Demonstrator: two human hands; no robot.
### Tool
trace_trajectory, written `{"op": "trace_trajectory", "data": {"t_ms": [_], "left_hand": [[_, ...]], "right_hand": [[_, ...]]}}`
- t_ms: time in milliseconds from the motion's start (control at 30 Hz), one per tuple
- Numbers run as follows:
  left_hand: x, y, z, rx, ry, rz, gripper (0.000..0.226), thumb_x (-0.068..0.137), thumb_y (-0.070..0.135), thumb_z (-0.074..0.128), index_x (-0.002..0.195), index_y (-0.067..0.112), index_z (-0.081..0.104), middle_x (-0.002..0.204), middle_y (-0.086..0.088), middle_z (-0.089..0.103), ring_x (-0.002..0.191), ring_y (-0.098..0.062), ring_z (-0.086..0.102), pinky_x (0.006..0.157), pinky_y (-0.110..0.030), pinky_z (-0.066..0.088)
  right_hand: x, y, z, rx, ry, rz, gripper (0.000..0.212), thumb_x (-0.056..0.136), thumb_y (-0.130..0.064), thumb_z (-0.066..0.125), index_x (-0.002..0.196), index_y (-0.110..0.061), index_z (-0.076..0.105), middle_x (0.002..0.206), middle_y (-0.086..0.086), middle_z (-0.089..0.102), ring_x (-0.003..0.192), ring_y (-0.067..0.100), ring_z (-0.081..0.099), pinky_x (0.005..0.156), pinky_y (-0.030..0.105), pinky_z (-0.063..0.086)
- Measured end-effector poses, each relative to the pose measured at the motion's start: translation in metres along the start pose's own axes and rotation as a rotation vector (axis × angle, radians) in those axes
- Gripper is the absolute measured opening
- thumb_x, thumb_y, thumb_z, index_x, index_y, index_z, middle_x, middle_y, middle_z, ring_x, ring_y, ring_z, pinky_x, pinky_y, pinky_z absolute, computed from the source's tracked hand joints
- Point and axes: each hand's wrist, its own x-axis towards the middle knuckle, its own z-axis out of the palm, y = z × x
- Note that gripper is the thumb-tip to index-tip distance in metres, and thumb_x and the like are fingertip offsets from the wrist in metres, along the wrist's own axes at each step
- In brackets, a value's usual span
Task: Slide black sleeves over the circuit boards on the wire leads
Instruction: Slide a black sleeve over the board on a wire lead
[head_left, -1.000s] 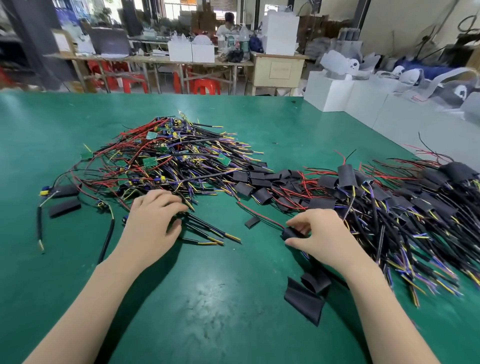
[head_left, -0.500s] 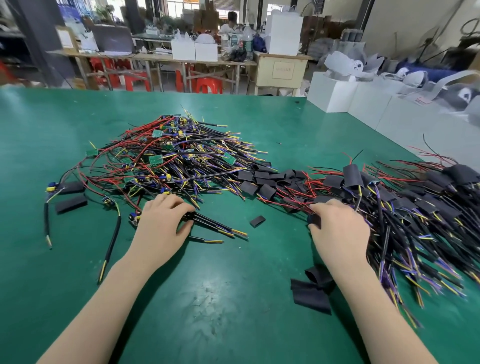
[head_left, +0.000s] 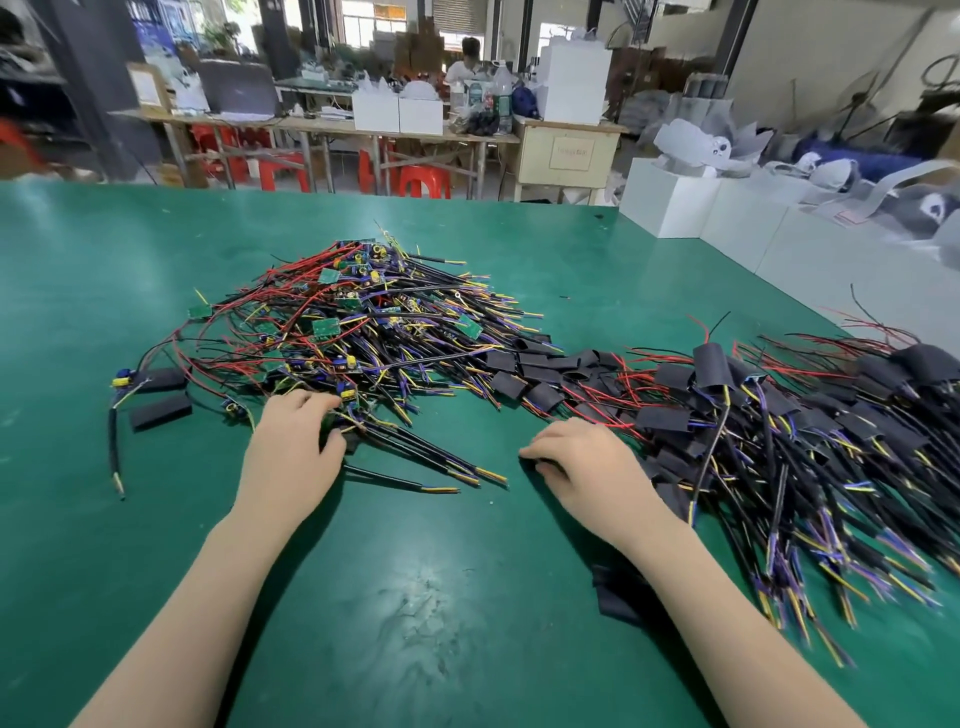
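You are at a wide green-topped bench (head_left: 156, 519) in a workshop, with wooden tables and red plastic stools (head_left: 418, 182) behind it and white boxes (head_left: 670, 205) along the right edge. Half a second ago your right hand was up at the edge of the sleeved pile; now it has dropped back toward you onto bare green, while your left hand has stayed where it was.

At far left two loose flat black sleeves (head_left: 160, 410) lie near a single black lead. Next comes the tangle of unsleeved wire leads with small green circuit boards (head_left: 326, 328), their black cables fanning right and toward you, stripped yellow tips outermost. Your left hand (head_left: 291, 457) rests on its near edge, fingers curled around a bundle of black leads (head_left: 415, 457) that run rightward along the bench. Your right hand (head_left: 587, 467) lies knuckles up, fingers curled under; whether it holds anything is hidden. To its right sprawls the heap of finished leads in black sleeves (head_left: 779, 415). Your right forearm partly covers some spare black sleeves (head_left: 615, 597).
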Motion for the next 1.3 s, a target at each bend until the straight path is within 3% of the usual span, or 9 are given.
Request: {"op": "trace_trajectory", "data": {"t_ms": [200, 333, 433, 600, 700, 900, 1067, 1167, 1300], "left_hand": [[0.006, -0.007, -0.014, 0.023, -0.097, 0.039, 0.04, 0.081, 0.009, 0.067, 0.121, 0.009, 0.06, 0.105, -0.005, 0.067, 0.105, -0.03, 0.053, 0.092, -0.043, 0.043], [0.007, -0.015, -0.021, 0.023, -0.152, 0.076, 0.029, 0.08, 0.007, 0.072, 0.108, 0.012, 0.066, 0.106, -0.005, 0.068, 0.104, -0.028, 0.059, 0.091, -0.04, 0.045], [0.008, -0.014, -0.021, 0.021, 0.011, 0.125, 0.021, 0.08, 0.008, 0.075, 0.1, 0.011, 0.07, 0.097, -0.008, 0.069, 0.096, -0.032, 0.059, 0.084, -0.039, 0.043], [0.007, 0.009, -0.028, -0.211, 0.524, 0.165, 0.014, 0.095, 0.011, 0.059, 0.107, 0.005, 0.064, 0.103, -0.014, 0.064, 0.095, -0.025, 0.055, 0.086, -0.033, 0.04], [-0.001, 0.03, -0.037, -0.532, 0.67, 0.175, 0.013, 0.1, 0.022, 0.05, 0.108, 0.031, 0.051, 0.099, -0.009, 0.06, 0.08, -0.021, 0.062, 0.076, -0.031, 0.046], [-0.015, 0.065, -0.028, -0.53, 0.435, 0.315, 0.013, 0.09, 0.016, 0.059, 0.1, 0.017, 0.05, 0.081, -0.003, 0.058, 0.065, -0.017, 0.052, 0.063, -0.026, 0.043], [-0.02, 0.074, -0.025, -0.703, 0.254, 0.244, 0.011, 0.082, 0.023, 0.053, 0.09, 0.025, 0.047, 0.077, -0.006, 0.064, 0.074, -0.034, 0.062, 0.065, -0.051, 0.051], [-0.017, 0.073, -0.024, -0.739, 0.203, 0.195, 0.025, 0.079, 0.015, 0.047, 0.098, 0.026, 0.058, 0.071, 0.005, 0.066, 0.065, -0.015, 0.058, 0.058, -0.041, 0.052], [-0.015, 0.067, -0.03, -1.062, 0.088, 0.205, 0.028, 0.083, 0.004, 0.049, 0.093, 0.02, 0.07, 0.075, -0.002, 0.069, 0.057, -0.016, 0.049, 0.052, -0.022, 0.041]], "right_hand": [[-0.022, 0.011, -0.031, 0.188, 0.053, 0.167, 0.023, 0.078, -0.033, 0.074, 0.099, -0.024, 0.073, 0.087, -0.008, 0.067, 0.077, 0.01, 0.061, 0.078, 0.03, 0.049], [-0.052, 0.025, -0.07, 0.275, -0.416, 0.258, 0.044, 0.049, -0.056, 0.084, 0.078, -0.027, 0.067, 0.067, -0.013, 0.065, 0.056, -0.002, 0.055, 0.055, 0.013, 0.043], [-0.068, 0.02, -0.074, 0.147, -0.57, 0.271, 0.061, 0.04, -0.062, 0.082, 0.089, -0.034, 0.059, 0.083, -0.011, 0.061, 0.063, -0.001, 0.053, 0.061, 0.019, 0.046], [-0.063, 0.011, -0.067, 0.11, -0.447, 0.164, 0.041, 0.055, -0.051, 0.08, 0.087, -0.032, 0.061, 0.085, -0.014, 0.056, 0.068, -0.003, 0.048, 0.061, 0.016, 0.04], [-0.054, 0.009, -0.062, 0.046, -0.355, 0.145, 0.032, 0.064, -0.05, 0.076, 0.087, -0.031, 0.065, 0.076, -0.016, 0.05, 0.074, 0.003, 0.046, 0.064, 0.021, 0.037], [-0.029, 0.015, -0.061, 0.202, -0.426, 0.148, 0.029, 0.067, -0.043, 0.079, 0.089, -0.025, 0.071, 0.079, -0.011, 0.067, 0.074, 0.004, 0.061, 0.075, 0.025, 0.052], [0.012, 0.022, -0.052, 0.216, -0.106, 0.2, 0.009, 0.08, -0.028, 0.071, 0.08, -0.019, 0.073, 0.074, -0.007, 0.069, 0.071, 0.01, 0.063, 0.076, 0.029, 0.052], [0.044, 0.023, -0.043, 0.105, 0.042, 0.236, 0.012, 0.083, -0.015, 0.063, 0.088, -0.015, 0.073, 0.086, 0.003, 0.07, 0.083, 0.022, 0.063, 0.078, 0.031, 0.05], [0.075, 0.025, -0.028, -0.028, -0.019, 0.33, 0.021, 0.086, -0.02, 0.059, 0.101, -0.01, 0.07, 0.105, 0.014, 0.067, 0.102, 0.033, 0.06, 0.083, 0.035, 0.049]]}}
